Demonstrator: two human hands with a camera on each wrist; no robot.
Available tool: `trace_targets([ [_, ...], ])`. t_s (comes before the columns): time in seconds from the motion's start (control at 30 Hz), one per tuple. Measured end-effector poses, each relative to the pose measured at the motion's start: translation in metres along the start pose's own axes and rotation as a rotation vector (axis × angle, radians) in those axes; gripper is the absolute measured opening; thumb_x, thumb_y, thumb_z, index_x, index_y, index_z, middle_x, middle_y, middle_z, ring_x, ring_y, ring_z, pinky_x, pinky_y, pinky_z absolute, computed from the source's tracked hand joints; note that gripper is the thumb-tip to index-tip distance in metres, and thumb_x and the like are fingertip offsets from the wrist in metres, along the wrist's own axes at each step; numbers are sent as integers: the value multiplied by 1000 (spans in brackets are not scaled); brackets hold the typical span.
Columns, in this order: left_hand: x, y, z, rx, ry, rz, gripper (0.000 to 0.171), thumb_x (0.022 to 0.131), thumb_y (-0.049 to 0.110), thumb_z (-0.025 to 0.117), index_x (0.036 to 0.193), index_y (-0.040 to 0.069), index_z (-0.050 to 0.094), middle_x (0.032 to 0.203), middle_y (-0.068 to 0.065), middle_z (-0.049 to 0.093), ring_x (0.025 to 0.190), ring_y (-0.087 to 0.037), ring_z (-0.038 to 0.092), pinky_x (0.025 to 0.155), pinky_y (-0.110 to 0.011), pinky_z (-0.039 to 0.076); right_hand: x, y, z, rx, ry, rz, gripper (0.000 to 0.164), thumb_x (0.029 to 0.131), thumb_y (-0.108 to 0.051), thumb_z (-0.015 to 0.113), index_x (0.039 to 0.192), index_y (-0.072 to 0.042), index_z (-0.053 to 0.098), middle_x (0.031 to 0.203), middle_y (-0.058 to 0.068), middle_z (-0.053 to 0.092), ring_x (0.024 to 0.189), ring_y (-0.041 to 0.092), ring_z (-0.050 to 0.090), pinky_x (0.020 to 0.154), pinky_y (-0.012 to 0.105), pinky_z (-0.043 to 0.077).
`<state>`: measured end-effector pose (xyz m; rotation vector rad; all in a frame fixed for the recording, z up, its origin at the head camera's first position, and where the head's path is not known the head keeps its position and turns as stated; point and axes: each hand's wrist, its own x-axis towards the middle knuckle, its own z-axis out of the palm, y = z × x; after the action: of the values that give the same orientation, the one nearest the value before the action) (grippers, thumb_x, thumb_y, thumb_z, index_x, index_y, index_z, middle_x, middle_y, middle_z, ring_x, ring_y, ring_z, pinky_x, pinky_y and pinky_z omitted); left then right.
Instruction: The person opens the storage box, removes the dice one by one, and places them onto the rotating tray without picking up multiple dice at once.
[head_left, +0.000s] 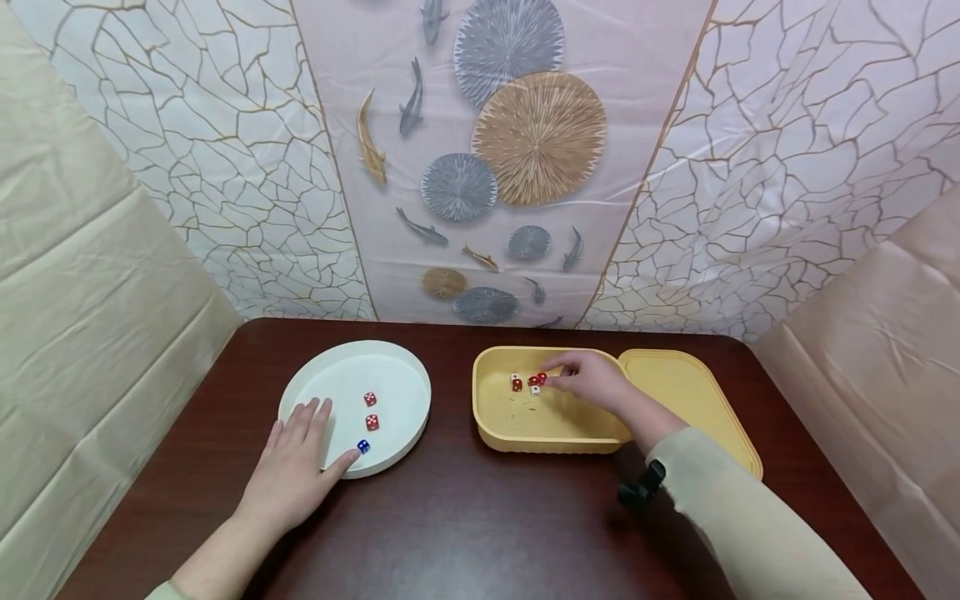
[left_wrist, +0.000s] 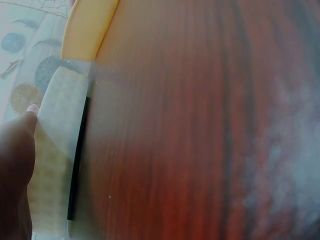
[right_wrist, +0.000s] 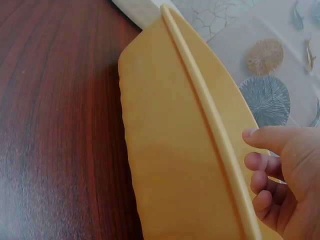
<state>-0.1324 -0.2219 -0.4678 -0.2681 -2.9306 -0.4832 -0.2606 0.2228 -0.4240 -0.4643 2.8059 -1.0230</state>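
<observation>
My left hand (head_left: 288, 475) rests on the near left rim of a round white tray (head_left: 405, 358), fingers spread over its inside. Its thumb lies at the front rim, close to a blue die (head_left: 363, 447). Two red dice lie in this tray. Over a yellow rectangular container (head_left: 555, 429), my right hand (head_left: 592, 379) reaches down with thumb and index fingertips at a red die (head_left: 542, 378); whether they pinch it is unclear. Beside that die are another red die (head_left: 533, 381) and a white die (head_left: 535, 390). In the right wrist view, the other fingers (right_wrist: 262, 182) are curled.
Farther left in the container sit a red die (head_left: 517, 386) and a white die (head_left: 514, 377). A yellow lid (head_left: 682, 392) lies right of the container, partly behind the right arm. All stand on a dark brown table (head_left: 450, 517), with patterned cloth behind.
</observation>
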Motion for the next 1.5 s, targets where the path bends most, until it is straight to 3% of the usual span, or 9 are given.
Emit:
trace_targets([
  [0.17, 0, 1, -2, 6, -3, -5, 91, 93, 64, 54, 154, 1, 27, 155, -25, 30, 145, -43, 21, 117, -61, 14, 2, 1, 1, -61, 6, -1, 26, 89, -18, 75, 113, -10, 75, 74, 0, 63, 61, 14, 53, 54, 28, 44],
  [0.43, 0, -2, 2, 3, 11, 1, 92, 92, 64, 54, 154, 2, 28, 155, -24, 30, 145, -43, 22, 116, -61, 15, 8, 1, 5, -271, 3, -7, 25, 90, -16, 71, 114, -13, 75, 77, -3, 63, 67, 12, 53, 62, 30, 44],
  [0.63, 0, -3, 4, 9, 27, 13, 90, 93, 63, 55, 154, 2, 28, 155, -24, 31, 145, -43, 23, 116, -61, 17, 11, 0, 9, -333, -29, 11, 29, 90, -14, 68, 119, -14, 73, 75, -3, 61, 65, 13, 51, 60, 29, 42],
  [0.9, -1, -2, 3, 5, 14, -1, 90, 92, 61, 58, 154, 3, 28, 156, -23, 30, 146, -42, 22, 117, -60, 15, 16, 1, 14, -420, -61, -6, 31, 91, -17, 69, 122, -16, 71, 97, -1, 69, 77, 14, 55, 68, 32, 47],
  [1.13, 1, -1, 1, 8, -2, -4, 91, 93, 61, 56, 155, 2, 27, 156, -24, 29, 146, -42, 21, 117, -60, 14, 18, 3, 14, -445, -65, 13, 30, 91, -20, 69, 121, -16, 71, 115, 3, 70, 85, 15, 60, 78, 38, 51],
  [1.5, 1, 0, 0, 8, -2, -2, 91, 93, 62, 56, 155, 2, 27, 156, -24, 29, 146, -42, 21, 117, -60, 14, 21, 7, 14, -384, -76, 44, 22, 90, -19, 72, 111, -13, 72, 98, 1, 70, 81, 16, 59, 74, 36, 50],
])
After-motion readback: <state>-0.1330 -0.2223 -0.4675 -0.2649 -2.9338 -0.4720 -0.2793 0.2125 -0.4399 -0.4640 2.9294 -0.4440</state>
